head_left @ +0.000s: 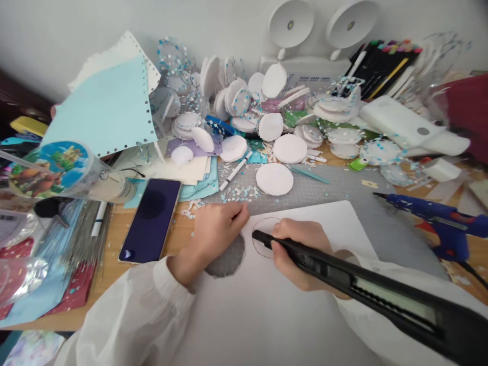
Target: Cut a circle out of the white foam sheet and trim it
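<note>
My right hand (303, 249) grips a large black utility knife (343, 279). Its tip end meets the left side of a circle outline (263, 252) drawn on a white sheet (244, 315); the blade itself is too small to make out. Curled into a loose fist, my left hand (219, 229) rests on the sheet at the rim of a round cut-out hole (229, 259). Nothing shows in its fingers, and their undersides are hidden. Grey cutting mat shows through the hole. A loose white disc (274, 179) lies on the mat beyond the sheet.
A phone (152, 221) lies left of my left hand. At right is a blue glue gun (434, 213) on the cutting mat (343, 183). White discs (290, 148), a marker (236, 171) and paper scraps crowd the back. A tilted plastic cup (57, 170) and wire stems (86, 239) sit left.
</note>
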The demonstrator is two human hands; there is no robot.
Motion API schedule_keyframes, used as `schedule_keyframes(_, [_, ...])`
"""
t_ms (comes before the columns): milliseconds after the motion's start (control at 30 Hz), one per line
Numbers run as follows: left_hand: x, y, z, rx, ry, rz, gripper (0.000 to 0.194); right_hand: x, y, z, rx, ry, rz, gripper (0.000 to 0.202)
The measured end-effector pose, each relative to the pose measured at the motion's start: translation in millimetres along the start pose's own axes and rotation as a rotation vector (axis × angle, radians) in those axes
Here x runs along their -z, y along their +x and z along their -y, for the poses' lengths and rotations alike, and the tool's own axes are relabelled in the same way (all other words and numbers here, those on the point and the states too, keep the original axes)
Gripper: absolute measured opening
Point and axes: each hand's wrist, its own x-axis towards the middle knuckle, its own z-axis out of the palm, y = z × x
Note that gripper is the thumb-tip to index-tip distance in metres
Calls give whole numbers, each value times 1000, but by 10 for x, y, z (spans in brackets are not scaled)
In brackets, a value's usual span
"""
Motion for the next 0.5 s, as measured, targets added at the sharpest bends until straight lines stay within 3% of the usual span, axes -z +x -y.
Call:
schedule_keyframes(167, [0, -12, 9, -16, -24, -23, 46, 41, -9, 20, -11, 50, -132, 15])
schedule_keyframes(333, [-9, -6, 2, -3, 0, -24, 46, 107, -6, 38, -199, 56, -307, 13])
schedule_keyframes(500, [21, 0, -16, 10, 5, 9, 46, 96, 13, 9, -320, 44, -310, 15])
